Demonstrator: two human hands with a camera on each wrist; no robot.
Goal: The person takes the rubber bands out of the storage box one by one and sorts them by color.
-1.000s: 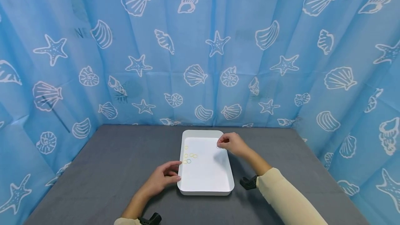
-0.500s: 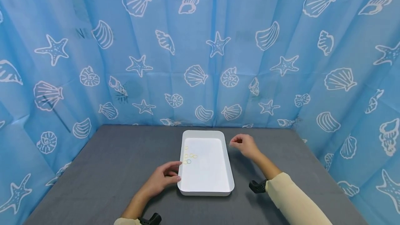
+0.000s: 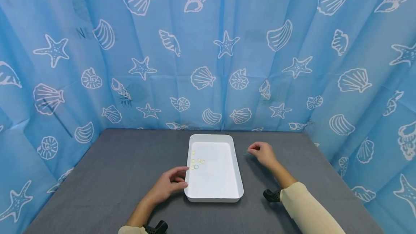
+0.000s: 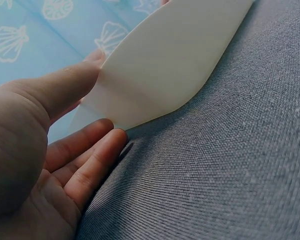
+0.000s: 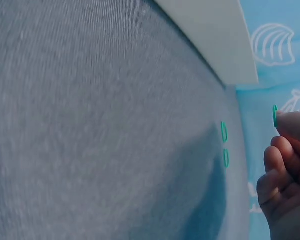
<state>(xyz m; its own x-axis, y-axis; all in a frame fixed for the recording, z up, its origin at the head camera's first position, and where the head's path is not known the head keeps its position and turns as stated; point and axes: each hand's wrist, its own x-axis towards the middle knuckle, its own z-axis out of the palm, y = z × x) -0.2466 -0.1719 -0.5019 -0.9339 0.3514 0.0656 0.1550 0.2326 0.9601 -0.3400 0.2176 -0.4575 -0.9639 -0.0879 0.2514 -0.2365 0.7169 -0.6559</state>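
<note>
A white tray [image 3: 214,187] stands on the table, with several small thin yellow rings [image 3: 203,161] and a blue-green ring [image 3: 196,167] near its left wall. My left hand [image 3: 169,185] rests its thumb and fingers against the tray's left side; the left wrist view shows the fingertips touching the outer wall [image 4: 155,75]. To the right of the tray, my right hand [image 3: 264,154] is low over the table. In the right wrist view, a thin green ring [image 5: 275,116] sits at its thumb tip, pinched there. Two more green rings [image 5: 224,131] lie on the cloth nearby.
Grey cloth [image 3: 136,154] covers the table around the tray. A blue curtain [image 3: 208,53] with white shell and starfish prints hangs behind and at the sides. Each wrist carries a black device [image 3: 272,195].
My right hand has moved from above the tray's right wall out to the table on the right, with a ring at its fingertips. The left hand has stayed at the tray.
</note>
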